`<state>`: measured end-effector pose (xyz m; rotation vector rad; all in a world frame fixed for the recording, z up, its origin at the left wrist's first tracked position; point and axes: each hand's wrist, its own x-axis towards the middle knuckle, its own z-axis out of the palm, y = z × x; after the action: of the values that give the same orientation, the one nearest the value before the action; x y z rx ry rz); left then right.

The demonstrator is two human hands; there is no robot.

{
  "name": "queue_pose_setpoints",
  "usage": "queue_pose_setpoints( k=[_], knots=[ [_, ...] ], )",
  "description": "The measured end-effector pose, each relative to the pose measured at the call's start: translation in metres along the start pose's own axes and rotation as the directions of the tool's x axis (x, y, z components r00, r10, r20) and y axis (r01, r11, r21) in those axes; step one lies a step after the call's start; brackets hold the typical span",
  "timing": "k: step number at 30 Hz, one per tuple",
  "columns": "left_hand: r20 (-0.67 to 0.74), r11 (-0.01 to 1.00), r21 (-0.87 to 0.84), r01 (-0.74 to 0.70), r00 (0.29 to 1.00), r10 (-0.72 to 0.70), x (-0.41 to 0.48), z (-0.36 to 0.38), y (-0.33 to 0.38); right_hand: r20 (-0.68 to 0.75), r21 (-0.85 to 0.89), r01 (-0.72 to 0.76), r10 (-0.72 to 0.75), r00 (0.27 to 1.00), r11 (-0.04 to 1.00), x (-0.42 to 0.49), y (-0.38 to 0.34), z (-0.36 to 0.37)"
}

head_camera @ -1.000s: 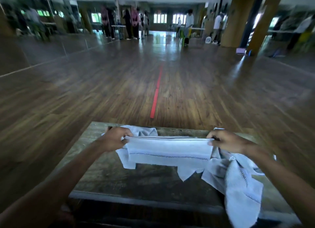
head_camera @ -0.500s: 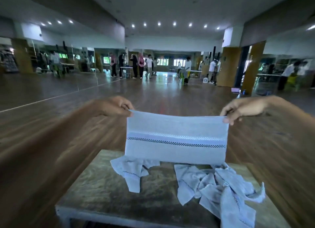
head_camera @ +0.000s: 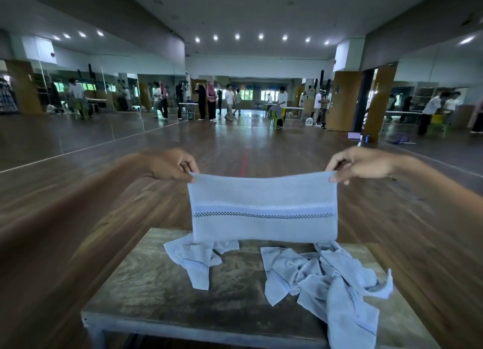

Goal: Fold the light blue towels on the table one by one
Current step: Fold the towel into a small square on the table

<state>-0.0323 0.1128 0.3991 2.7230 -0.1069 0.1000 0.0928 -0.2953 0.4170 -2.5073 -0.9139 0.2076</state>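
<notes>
Wooden table [head_camera: 156, 296] bears 1 loose towel [head_camera: 194, 263] and a crumpled towel heap [head_camera: 326, 283]

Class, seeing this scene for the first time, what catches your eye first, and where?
A light blue towel hangs mid-frame, its top corners pinched by the left hand and right hand above the table. Beneath lie a small crumpled towel at the table's back left and a bigger heap at right, draping over the front edge.

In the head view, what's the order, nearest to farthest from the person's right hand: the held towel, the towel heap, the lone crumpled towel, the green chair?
1. Held towel: pinched by the right hand at a top corner.
2. Towel heap: right side of the table, below that hand.
3. Lone crumpled towel: table's left side.
4. Green chair: far across the room.
</notes>
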Motion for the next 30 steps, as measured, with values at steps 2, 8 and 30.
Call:
queue_pose_setpoints(
  k=[2, 8, 30],
  knots=[
    [-0.107, 0.999, -0.028, -0.025, 0.994, 0.022, 0.004, 0.01, -0.004, -0.165, 0.0, 0.053, -0.052, 0.985, 0.999, 0.003, 0.007, 0.01],
    [0.198, 0.983, -0.17, 0.072, 0.98, -0.038, 0.016, 0.058, -0.029, 0.275, -0.007, -0.085, 0.084, 0.958, 0.996, 0.008, 0.039, 0.043],
    [-0.168, 0.947, 0.162, 0.279, 0.953, -0.252, -0.015, 0.356, -0.125, -0.354, -0.345, 0.026, -0.156, 0.922, 0.938, 0.002, 0.191, 0.354]
  ],
)
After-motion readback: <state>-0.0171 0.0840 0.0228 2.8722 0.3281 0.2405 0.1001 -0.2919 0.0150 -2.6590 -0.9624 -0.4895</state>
